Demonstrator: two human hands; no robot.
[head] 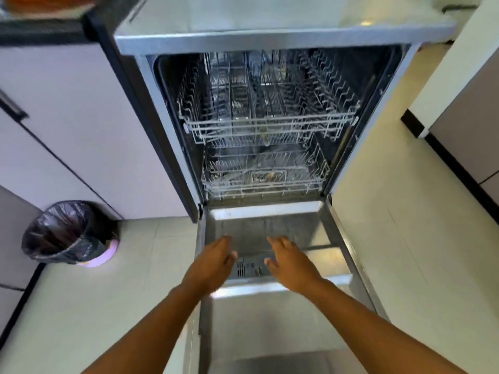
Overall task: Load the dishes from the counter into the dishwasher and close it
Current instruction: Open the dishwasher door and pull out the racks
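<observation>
My left hand (pixel 216 261) and right hand (pixel 290 263) hover, fingers loose, holding nothing, above the lowered steel door (pixel 270 225) of the stainless dishwasher (pixel 270 40) before me; best to draw the white wire lower rack (pixel 264 188) out evenly

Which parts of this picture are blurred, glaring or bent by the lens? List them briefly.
Head view: the left hand and right hand are smeared by motion. Head view: bright glare streaks the dishwasher door near its front edge. Head view: the wide lens bows the straight edges of the cabinet, while the upper rack looks fairly sharp.
</observation>
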